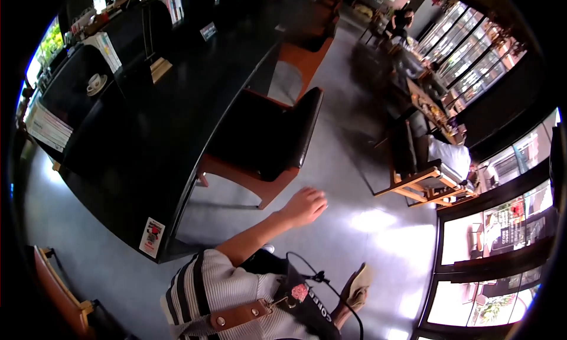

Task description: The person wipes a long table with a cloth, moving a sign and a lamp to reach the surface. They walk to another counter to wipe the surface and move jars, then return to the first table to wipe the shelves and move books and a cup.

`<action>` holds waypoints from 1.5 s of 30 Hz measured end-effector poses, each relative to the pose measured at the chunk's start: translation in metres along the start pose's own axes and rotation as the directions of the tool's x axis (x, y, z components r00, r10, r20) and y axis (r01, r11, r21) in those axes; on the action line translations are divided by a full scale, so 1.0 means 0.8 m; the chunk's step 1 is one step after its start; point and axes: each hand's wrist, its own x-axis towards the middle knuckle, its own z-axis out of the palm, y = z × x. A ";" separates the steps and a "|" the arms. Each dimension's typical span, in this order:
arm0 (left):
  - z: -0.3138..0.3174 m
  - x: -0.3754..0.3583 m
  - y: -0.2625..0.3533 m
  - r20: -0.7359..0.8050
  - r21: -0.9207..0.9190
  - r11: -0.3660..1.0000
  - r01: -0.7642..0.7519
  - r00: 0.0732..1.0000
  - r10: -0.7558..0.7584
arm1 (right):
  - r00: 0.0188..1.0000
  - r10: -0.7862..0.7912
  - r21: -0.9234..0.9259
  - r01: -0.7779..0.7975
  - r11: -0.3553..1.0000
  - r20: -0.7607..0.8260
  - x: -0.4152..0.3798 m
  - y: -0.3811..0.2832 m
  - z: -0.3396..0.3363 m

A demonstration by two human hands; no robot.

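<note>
My left hand (pixel 304 207) is held out over the grey floor, near a dark-seated wooden chair (pixel 254 145). Its fingers are curled in, and I see nothing in them. Lower down and to the right, my right hand (pixel 357 295) is closed around a tan, flat, folded cloth (pixel 361 275). Part of that hand is hidden by the cloth and a black cable. I wear a dark apron (pixel 304 304) with a brown strap and a pink flower-like pin over a striped top.
A long black table (pixel 147 139) runs along the left, bearing books (pixel 50 127), a cup on a saucer (pixel 96 84) and a printed card (pixel 152 236). At right stand a wooden armchair (pixel 416 183) and a laden table (pixel 431 106). People are farther back, beside windows.
</note>
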 end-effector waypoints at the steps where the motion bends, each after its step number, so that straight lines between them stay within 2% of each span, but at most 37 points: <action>1: 0.004 0.033 -0.004 -0.012 -0.039 0.998 0.047 0.999 -0.048 | 1.000 0.021 0.010 -0.021 1.000 0.009 0.032 -0.006 0.016; 5: 0.022 0.108 -0.047 -0.117 -0.050 0.986 0.157 0.980 -0.162 | 0.994 0.110 0.066 -0.109 0.992 0.000 0.154 -0.002 0.069; 9: 0.040 0.135 -0.127 -0.131 0.189 0.958 0.216 0.972 -0.194 | 0.981 0.189 0.111 -0.182 0.977 -0.055 0.289 0.036 0.102; 10: 0.046 0.138 -0.147 -0.148 0.265 0.932 0.247 0.966 -0.214 | 0.952 0.297 0.288 -0.265 0.920 -0.075 0.316 0.043 0.138; 11: 0.052 0.143 -0.165 -0.183 0.312 0.901 0.302 0.950 -0.255 | 0.879 0.276 0.132 -0.350 0.928 0.388 0.391 0.053 0.075; 12: 0.061 0.150 -0.182 -0.226 0.358 0.861 0.362 0.928 -0.296 | 0.921 0.221 -0.077 -0.208 0.975 0.321 0.437 0.060 0.091; 13: 0.071 0.158 -0.201 -0.291 0.350 0.832 0.430 0.894 -0.340 | 0.954 0.164 -0.300 -0.085 0.950 0.250 0.476 0.066 0.120; 14: 0.083 0.169 -0.218 -0.344 0.331 0.803 0.496 0.856 -0.387 | 0.925 0.322 0.165 -0.356 0.920 0.203 0.514 0.070 0.151; 15: 0.096 0.184 -0.232 -0.376 0.380 0.737 0.559 0.821 -0.429 | 0.882 0.412 0.259 -0.463 0.848 0.229 0.558 0.073 0.181; 16: 0.111 0.203 -0.248 -0.416 0.420 0.665 0.618 0.782 -0.464 | 0.904 0.376 0.155 -0.408 0.900 0.201 0.632 0.087 0.180; 18: 0.153 0.239 -0.288 -0.500 0.440 0.533 0.723 0.690 -0.523 | 0.877 0.400 0.117 -0.441 0.890 0.266 0.702 0.112 0.276; 19: 0.169 0.262 -0.302 -0.530 0.429 0.480 0.765 0.644 -0.552 | 0.787 0.439 0.041 -0.504 0.863 0.434 0.760 0.134 0.293; 20: 0.175 0.282 -0.315 -0.553 0.418 0.426 0.803 0.597 -0.582 | 0.758 0.527 0.083 -0.597 0.798 0.384 0.786 0.151 0.345; 21: 0.180 0.300 -0.329 -0.557 0.494 0.379 0.783 0.619 -0.553 | 0.731 0.577 -0.008 -0.617 0.787 0.364 0.807 0.169 0.395; 22: 0.180 0.314 -0.342 -0.593 0.466 0.347 0.814 0.579 -0.559 | 0.708 0.617 -0.105 -0.623 0.775 0.343 0.826 0.188 0.452; 24: 0.183 0.330 -0.367 -0.663 0.384 0.295 0.875 0.484 -0.572 | 0.655 0.634 -0.225 -0.601 0.767 0.411 0.879 0.249 0.529; 25: 0.188 0.328 -0.388 -0.732 0.348 0.281 0.894 0.447 -0.515 | 0.685 0.471 -0.415 -0.263 0.871 0.555 0.920 0.298 0.538; 27: 0.188 0.335 -0.415 -0.807 0.294 0.236 0.926 0.373 -0.458 | 0.536 0.386 -0.469 0.021 0.883 0.751 0.959 0.375 0.580; 28: 0.188 0.336 -0.428 -0.821 0.264 0.236 0.935 0.346 -0.455 | 0.477 0.580 -0.467 -0.344 0.815 0.661 0.940 0.394 0.626; 29: 0.188 0.347 -0.440 -0.849 0.249 0.255 0.934 0.337 -0.406 | 0.394 0.745 -0.396 -0.662 0.636 0.538 0.921 0.413 0.672; 30: 0.188 0.357 -0.459 -0.863 0.264 0.308 0.914 0.366 -0.349 | 0.316 0.839 -0.421 -0.753 0.506 0.443 0.921 0.439 0.698; 32: 0.183 0.385 -0.506 -0.859 0.253 0.331 0.909 0.368 -0.355 | 0.312 0.849 -0.493 -0.707 0.508 0.427 0.921 0.488 0.735; 33: 0.179 0.401 -0.532 -0.843 0.193 0.355 0.915 0.340 -0.418 | 0.262 0.854 -0.504 -0.715 0.484 0.449 0.944 0.523 0.741; 34: 0.177 0.414 -0.565 -0.837 0.177 0.367 0.913 0.336 -0.432 | 0.129 0.799 -0.509 -0.708 0.489 0.587 0.958 0.556 0.753; 36: 0.162 0.451 -0.619 -0.819 0.186 0.348 0.919 0.340 -0.462 | 0.150 0.934 -0.428 -0.857 0.287 0.325 0.968 0.596 0.787; 37: 0.151 0.468 -0.640 -0.777 0.199 0.308 0.930 0.341 -0.529 | 0.147 0.928 -0.520 -0.793 0.318 0.342 0.960 0.602 0.821; 40: 0.130 0.501 -0.682 -0.792 0.159 0.221 0.962 0.258 -0.553 | 0.055 0.943 -0.610 -0.750 0.255 0.327 0.945 0.637 0.909; 41: 0.119 0.503 -0.692 -0.808 0.136 0.201 0.970 0.226 -0.543 | 0.066 0.942 -0.652 -0.706 0.277 0.328 0.949 0.653 0.930; 44: 0.098 0.503 -0.715 -0.858 0.053 0.137 0.989 0.115 -0.500 | 0.041 0.971 -0.697 -0.689 0.199 0.236 0.971 0.723 0.972; 45: 0.090 0.494 -0.725 -0.888 0.065 0.120 0.991 0.112 -0.445 | 0.031 0.970 -0.732 -0.651 0.204 0.243 0.978 0.755 0.982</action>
